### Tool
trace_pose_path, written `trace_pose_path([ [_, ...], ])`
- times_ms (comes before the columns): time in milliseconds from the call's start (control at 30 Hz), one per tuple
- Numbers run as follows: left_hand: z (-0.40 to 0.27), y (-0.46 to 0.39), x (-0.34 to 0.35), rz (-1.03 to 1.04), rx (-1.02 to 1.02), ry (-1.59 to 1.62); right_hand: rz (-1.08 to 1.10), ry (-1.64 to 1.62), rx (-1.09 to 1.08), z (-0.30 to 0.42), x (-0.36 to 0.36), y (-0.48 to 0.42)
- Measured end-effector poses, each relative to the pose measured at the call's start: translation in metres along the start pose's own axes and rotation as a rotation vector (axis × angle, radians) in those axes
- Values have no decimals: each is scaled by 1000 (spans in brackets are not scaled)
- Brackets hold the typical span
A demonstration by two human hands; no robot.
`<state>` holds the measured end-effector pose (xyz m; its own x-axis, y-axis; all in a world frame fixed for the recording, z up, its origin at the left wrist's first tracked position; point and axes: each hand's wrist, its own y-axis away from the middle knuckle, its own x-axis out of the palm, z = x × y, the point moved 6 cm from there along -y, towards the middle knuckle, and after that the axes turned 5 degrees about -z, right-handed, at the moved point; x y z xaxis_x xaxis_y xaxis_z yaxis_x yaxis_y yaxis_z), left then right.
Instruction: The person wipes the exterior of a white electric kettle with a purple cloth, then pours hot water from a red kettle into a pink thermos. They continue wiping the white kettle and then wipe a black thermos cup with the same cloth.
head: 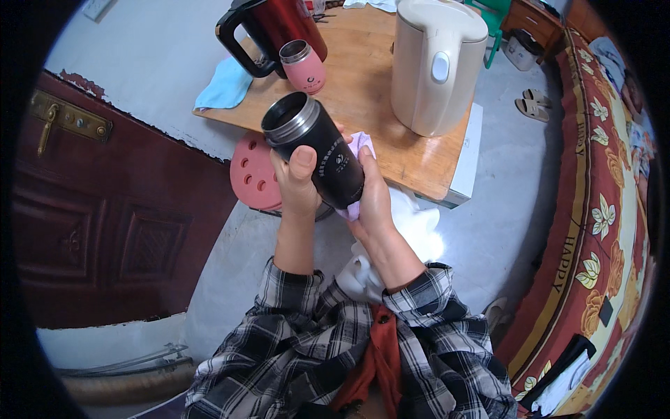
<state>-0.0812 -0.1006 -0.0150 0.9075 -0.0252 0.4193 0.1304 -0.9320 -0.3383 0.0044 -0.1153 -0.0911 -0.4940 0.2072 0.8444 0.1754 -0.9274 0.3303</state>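
A black vacuum flask (335, 162) with a bare steel threaded mouth and no lid is tilted, its mouth towards the upper left. My left hand (297, 180) grips it near the neck, thumb on the front. Around the lower end, my right hand (376, 194) holds the flask through a light purple cloth (361, 140). Beyond the flask, a small pink cup (305, 70) with an open steel rim stands on the wooden table (361, 68).
A cream electric kettle (437, 78) stands on the table's right side. Behind the pink cup is a red jug (285, 26) with a black handle. A light blue cloth (225, 84) lies at the left corner. A pink stool (251, 173) is below; a patterned bed (591, 209) lies right.
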Motion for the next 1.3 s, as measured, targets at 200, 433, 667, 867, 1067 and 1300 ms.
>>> trace_pose_path([
  [200,-9,6,12,-194,188,-105,-27,182,-324,14,-3,1],
  [433,-17,8,7,-343,269,-141,24,718,-895,43,26,37],
  [667,-17,22,2,-318,292,-294,116,989,-1319,43,51,66],
  [867,-18,27,-3,-237,344,-357,269,885,-1284,60,71,66],
  [1067,-23,33,-5,-207,341,-390,391,841,-1126,68,81,57],
  [1300,-27,42,-4,-222,407,-373,447,738,-766,57,72,37],
])
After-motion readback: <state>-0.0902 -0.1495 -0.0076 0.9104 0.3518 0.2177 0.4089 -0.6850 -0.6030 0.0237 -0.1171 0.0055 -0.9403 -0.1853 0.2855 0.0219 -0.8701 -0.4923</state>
